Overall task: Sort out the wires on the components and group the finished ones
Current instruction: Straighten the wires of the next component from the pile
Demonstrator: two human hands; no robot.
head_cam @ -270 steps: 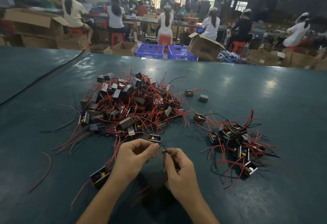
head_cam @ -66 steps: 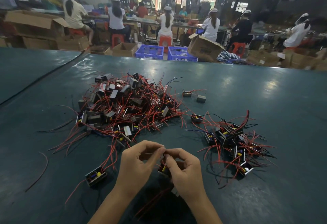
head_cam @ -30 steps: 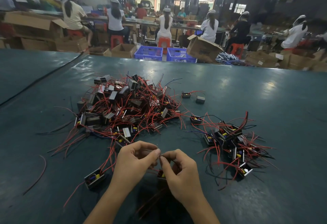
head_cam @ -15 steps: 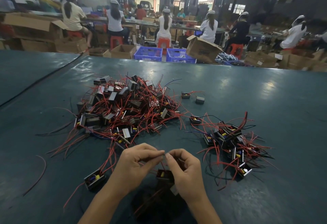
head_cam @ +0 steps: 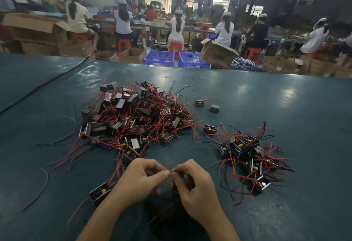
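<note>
A big tangled heap of small black components with red wires (head_cam: 137, 118) lies at the middle left of the green table (head_cam: 285, 107). A smaller group of components (head_cam: 247, 155) lies to the right. Near the front edge, my left hand (head_cam: 141, 179) and my right hand (head_cam: 196, 185) meet fingertip to fingertip and pinch thin wire ends between thumb and forefinger. The component these wires belong to is mostly hidden under my right hand. One component (head_cam: 100, 193) lies just left of my left wrist.
Two single components (head_cam: 199, 103) (head_cam: 214, 108) lie behind the heaps. A loose red wire (head_cam: 41, 187) lies at the front left. Beyond the table's far edge stand blue crates (head_cam: 159, 57), cardboard boxes (head_cam: 217, 54) and seated workers at benches.
My hands stay together at the same spot, fingertips still working the wire ends. The component seen under my right hand half a second ago is now covered. The heaps have not moved.
</note>
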